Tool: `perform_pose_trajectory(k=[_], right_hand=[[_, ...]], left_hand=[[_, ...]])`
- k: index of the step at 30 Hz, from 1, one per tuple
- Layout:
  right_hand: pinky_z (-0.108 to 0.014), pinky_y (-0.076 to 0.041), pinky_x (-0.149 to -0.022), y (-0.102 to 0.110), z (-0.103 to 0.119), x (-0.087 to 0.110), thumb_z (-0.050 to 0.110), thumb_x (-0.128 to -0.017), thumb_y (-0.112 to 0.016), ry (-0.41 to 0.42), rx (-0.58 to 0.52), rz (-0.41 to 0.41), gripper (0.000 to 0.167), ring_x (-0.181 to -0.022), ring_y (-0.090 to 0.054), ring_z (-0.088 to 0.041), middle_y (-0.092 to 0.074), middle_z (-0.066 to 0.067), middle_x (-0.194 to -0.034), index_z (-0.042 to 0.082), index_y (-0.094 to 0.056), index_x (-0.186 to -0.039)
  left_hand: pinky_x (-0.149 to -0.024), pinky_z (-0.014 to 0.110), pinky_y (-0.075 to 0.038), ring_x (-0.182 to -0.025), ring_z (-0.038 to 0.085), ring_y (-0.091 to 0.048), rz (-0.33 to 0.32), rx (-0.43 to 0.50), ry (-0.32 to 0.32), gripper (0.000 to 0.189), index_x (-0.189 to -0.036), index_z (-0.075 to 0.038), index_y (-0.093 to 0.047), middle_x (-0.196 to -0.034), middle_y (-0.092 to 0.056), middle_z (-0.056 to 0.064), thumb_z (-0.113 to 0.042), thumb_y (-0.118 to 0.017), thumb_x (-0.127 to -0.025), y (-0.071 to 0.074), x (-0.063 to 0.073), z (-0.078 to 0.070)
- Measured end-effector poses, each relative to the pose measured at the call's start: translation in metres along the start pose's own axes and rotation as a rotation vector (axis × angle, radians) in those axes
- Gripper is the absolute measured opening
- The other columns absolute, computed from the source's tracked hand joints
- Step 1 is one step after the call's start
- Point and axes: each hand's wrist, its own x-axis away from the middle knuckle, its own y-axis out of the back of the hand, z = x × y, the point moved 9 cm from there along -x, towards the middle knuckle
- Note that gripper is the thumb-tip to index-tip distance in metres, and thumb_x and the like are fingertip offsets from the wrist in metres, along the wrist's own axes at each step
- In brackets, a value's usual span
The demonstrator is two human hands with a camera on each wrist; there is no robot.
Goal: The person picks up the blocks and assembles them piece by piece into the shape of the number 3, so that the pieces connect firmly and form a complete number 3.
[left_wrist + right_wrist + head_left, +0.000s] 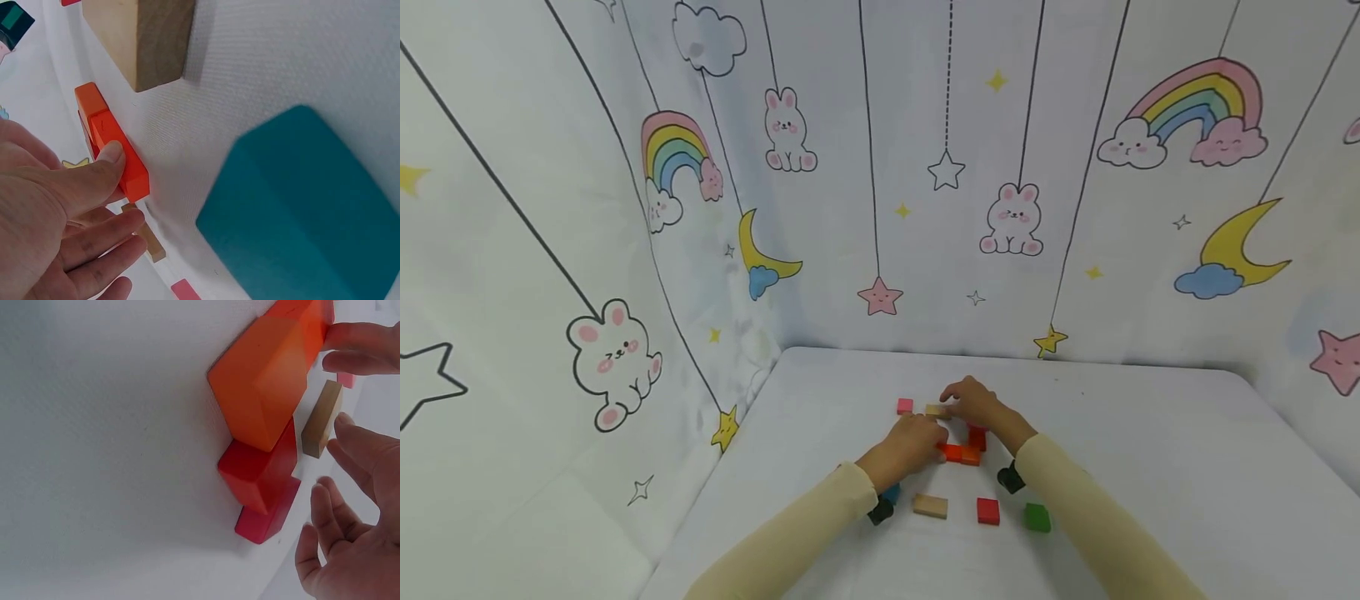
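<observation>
Left hand is pinching red-orange block, thumb resting on it. Orange block is adjoining its end. Teal block, wooden block lying in foreground.

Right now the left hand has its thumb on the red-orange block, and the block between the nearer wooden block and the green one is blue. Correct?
Not blue: the block between the nearer wooden block and the green block is a red block, per the head view. The left hand does have its thumb on the red-orange block.
</observation>
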Motion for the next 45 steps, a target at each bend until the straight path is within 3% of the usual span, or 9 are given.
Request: perform_pose_trajectory(k=[10, 21, 29, 37, 45], right_hand=[[-0.068, -0.045, -0.102, -0.002, 0.005, 0.002, 0.021, -0.099, -0.075, 0.014, 0.017, -0.006, 0.02, -0.112, -0.059, -0.031, -0.066, -0.016, -0.126, 0.016, -0.079, -0.118], [-0.073, -0.038, -0.107, 0.0, 0.005, 0.002, 0.021, -0.099, -0.074, -0.018, -0.018, 0.018, 0.019, -0.117, -0.058, -0.034, -0.066, -0.017, -0.13, 0.015, -0.079, -0.116], [-0.072, -0.041, -0.105, 0.004, 0.0, 0.003, 0.018, -0.098, -0.075, -0.029, -0.012, 0.022, 0.016, -0.117, -0.057, -0.035, -0.067, -0.018, -0.128, 0.014, -0.08, -0.113], [-0.07, -0.043, -0.104, 0.006, -0.008, 0.001, 0.022, -0.096, -0.078, -0.044, 0.007, 0.051, 0.019, -0.119, -0.056, -0.035, -0.065, -0.017, -0.129, 0.014, -0.08, -0.114], [-0.067, -0.044, -0.104, 0.006, -0.013, 0.002, 0.025, -0.096, -0.078, -0.056, 0.025, 0.068, 0.02, -0.12, -0.054, -0.035, -0.062, -0.018, -0.131, 0.015, -0.08, -0.113]], left_hand=[[-0.089, 0.031, -0.052, -0.094, 0.012, -0.067, -0.031, -0.022, -0.015, 0.019, -0.107, -0.022, -0.081, -0.099, -0.077, -0.007, -0.036, -0.082, -0.094, 0.002, 0.001, -0.002], [-0.088, 0.03, -0.051, -0.092, 0.013, -0.066, -0.023, -0.055, -0.011, 0.02, -0.108, -0.023, -0.081, -0.1, -0.077, -0.007, -0.038, -0.081, -0.094, 0.0, 0.0, -0.001], [-0.091, 0.033, -0.052, -0.092, 0.014, -0.066, -0.012, -0.039, -0.002, 0.021, -0.108, -0.023, -0.081, -0.101, -0.077, -0.007, -0.038, -0.081, -0.094, -0.001, 0.0, -0.001], [-0.083, 0.028, -0.05, -0.089, 0.013, -0.066, -0.046, -0.062, -0.02, 0.02, -0.105, -0.022, -0.081, -0.096, -0.076, -0.006, -0.038, -0.082, -0.093, -0.001, -0.001, -0.002], [-0.083, 0.029, -0.05, -0.088, 0.012, -0.065, -0.052, -0.055, -0.027, 0.02, -0.104, -0.021, -0.08, -0.093, -0.074, -0.006, -0.038, -0.082, -0.093, -0.002, -0.002, -0.002]])
